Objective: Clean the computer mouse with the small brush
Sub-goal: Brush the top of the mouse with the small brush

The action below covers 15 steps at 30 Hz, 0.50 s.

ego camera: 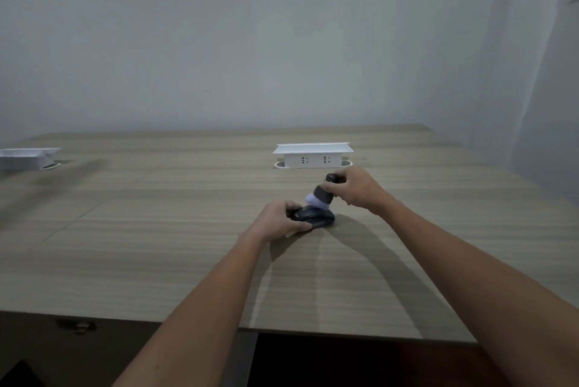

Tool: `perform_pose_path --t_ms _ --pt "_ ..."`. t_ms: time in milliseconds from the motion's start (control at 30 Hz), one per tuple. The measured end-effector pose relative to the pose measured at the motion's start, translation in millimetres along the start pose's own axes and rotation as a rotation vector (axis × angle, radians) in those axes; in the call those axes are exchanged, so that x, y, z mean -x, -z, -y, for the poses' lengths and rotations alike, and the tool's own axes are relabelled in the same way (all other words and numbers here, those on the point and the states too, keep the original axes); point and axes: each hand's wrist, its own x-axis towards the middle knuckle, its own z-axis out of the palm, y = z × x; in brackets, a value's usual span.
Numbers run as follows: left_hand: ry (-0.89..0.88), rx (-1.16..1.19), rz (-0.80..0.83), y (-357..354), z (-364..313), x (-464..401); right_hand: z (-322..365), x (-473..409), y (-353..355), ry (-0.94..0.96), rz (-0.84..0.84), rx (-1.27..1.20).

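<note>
A dark computer mouse [316,217] lies on the wooden table [156,245], a little right of centre. My left hand [275,222] grips its left side and holds it down. My right hand [355,187] is closed around the dark handle of a small brush [322,194], tilted down to the left. The brush's pale bristles [311,198] touch the top of the mouse. My fingers hide part of the handle and the mouse's left end.
A white pop-up socket box [313,155] stands just behind my hands. Another white box [26,157] sits at the far left edge. A grey wall rises behind the table. The table's front edge [313,332] runs below my forearms.
</note>
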Motion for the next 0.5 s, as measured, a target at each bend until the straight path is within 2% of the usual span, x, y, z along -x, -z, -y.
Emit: perform_pose_path --t_ms 133,333,433,500 --pt "0.020 0.017 -0.024 -1.9 -2.9 1.9 0.4 -5.3 -2.1 -0.046 0.030 0.180" --pt "0.024 0.013 -0.025 -1.6 -5.2 4.5 1.4 -0.3 -2.7 -0.031 0.004 -0.024" --pt "0.024 0.018 -0.036 -2.4 -8.6 6.9 -5.0 1.1 -0.8 -0.060 -0.031 0.124" --pt "0.031 0.021 -0.043 -3.6 -10.6 7.9 -8.2 2.1 2.2 -0.069 -0.084 0.127"
